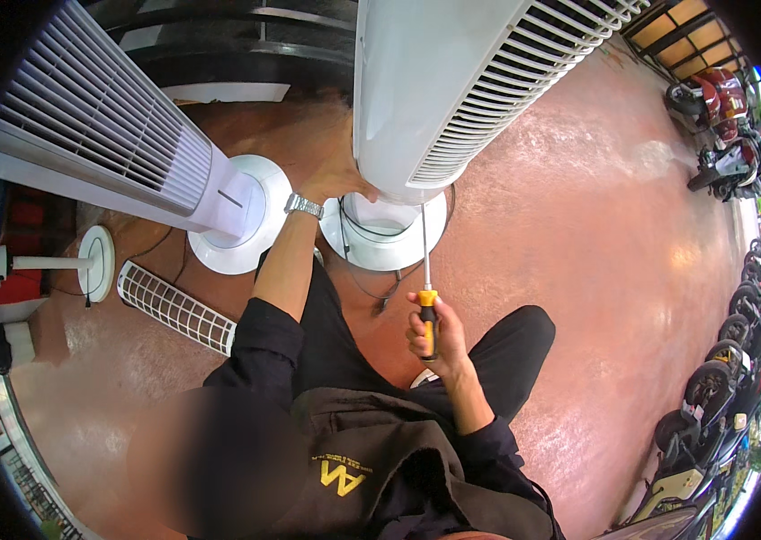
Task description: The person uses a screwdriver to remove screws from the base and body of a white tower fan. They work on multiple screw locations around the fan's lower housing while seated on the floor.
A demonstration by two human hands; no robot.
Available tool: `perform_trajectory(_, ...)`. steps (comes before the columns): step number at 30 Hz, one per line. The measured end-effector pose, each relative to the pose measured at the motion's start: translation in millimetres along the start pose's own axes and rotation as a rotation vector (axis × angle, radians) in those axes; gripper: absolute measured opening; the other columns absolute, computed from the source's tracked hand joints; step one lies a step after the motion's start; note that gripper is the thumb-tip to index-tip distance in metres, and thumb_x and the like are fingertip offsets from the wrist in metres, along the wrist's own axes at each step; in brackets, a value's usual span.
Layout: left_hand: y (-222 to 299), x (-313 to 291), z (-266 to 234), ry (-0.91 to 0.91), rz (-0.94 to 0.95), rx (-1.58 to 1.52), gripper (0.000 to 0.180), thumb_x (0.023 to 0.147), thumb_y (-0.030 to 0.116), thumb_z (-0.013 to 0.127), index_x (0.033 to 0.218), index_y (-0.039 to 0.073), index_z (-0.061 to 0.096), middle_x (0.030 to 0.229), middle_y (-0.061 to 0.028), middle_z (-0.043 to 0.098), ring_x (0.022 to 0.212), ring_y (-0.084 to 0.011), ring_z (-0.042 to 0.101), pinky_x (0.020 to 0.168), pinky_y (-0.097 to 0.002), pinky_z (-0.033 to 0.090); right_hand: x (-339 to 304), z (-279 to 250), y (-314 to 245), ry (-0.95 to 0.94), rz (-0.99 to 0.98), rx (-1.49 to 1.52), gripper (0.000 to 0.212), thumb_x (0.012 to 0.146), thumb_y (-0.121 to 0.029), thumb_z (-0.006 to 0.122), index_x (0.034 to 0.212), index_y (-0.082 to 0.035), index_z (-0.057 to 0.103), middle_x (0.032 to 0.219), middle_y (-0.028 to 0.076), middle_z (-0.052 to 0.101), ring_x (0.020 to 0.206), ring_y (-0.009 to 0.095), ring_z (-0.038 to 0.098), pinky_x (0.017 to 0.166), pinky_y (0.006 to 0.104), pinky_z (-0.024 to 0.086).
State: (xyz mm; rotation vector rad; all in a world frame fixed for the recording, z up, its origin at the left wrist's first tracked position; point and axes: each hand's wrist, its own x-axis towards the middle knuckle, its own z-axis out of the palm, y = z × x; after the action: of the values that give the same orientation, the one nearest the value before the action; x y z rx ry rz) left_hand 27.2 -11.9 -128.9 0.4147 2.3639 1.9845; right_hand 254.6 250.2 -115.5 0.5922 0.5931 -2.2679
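Two white tower fans stand on a glossy reddish-brown floor (596, 207). A detached white grille (175, 308) lies left of the hands; parked scooters (740, 360) line the far right. Left hand (337, 184) grips the base of the nearer fan (434, 81), above its round foot (385, 236). Right hand (432, 335) is clenched around a yellow-and-black screwdriver (426, 288), its long shaft pointing up to the fan's underside. The second fan (120, 144) stands further left.

Glossy reddish floor (596, 225); second tower fan (120, 135) and loose grille (175, 308) at left; parked scooters (731, 360) along right edge.
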Motion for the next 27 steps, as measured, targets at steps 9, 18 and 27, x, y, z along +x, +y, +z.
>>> perform_trajectory(9,-73.8,18.1,-2.1,0.123,0.215,-0.219,0.086,0.093,0.061,0.052,0.153,0.007,0.024,0.149,-0.0147,0.038,0.142,-0.0255,0.031,0.118,-0.0380,0.022,2.0,21.0,12.0,0.196,-0.160,-0.394,0.041,0.106,-0.038,0.038,0.124,-0.004,0.053,0.068,0.003,0.052,0.047,0.010,0.046,0.041,0.0229,0.040)
perform_trajectory(18,-62.7,25.2,20.0,0.253,0.232,-0.038,0.082,0.099,0.067,0.020,0.151,0.004,0.031,0.148,-0.0157,0.043,0.136,-0.0230,0.042,0.114,-0.0366,0.033,2.5,15.3,6.3,0.168,-0.112,-0.200,0.046,0.106,-0.043,0.036,0.128,-0.004,0.050,0.072,0.004,0.054,0.048,0.012,0.048,0.043,0.0239,0.042)
perform_trajectory(27,-74.7,34.3,24.0,0.330,0.260,-0.149,0.087,0.095,0.073,0.025,0.143,0.003,0.044,0.133,-0.0122,0.058,0.120,-0.0205,0.056,0.104,-0.0348,0.044,8.3,13.7,15.7,0.583,-0.469,-0.970,0.033,0.104,-0.034,0.050,0.106,-0.003,0.060,0.068,-0.001,0.052,0.052,0.008,0.049,0.045,0.0239,0.040)
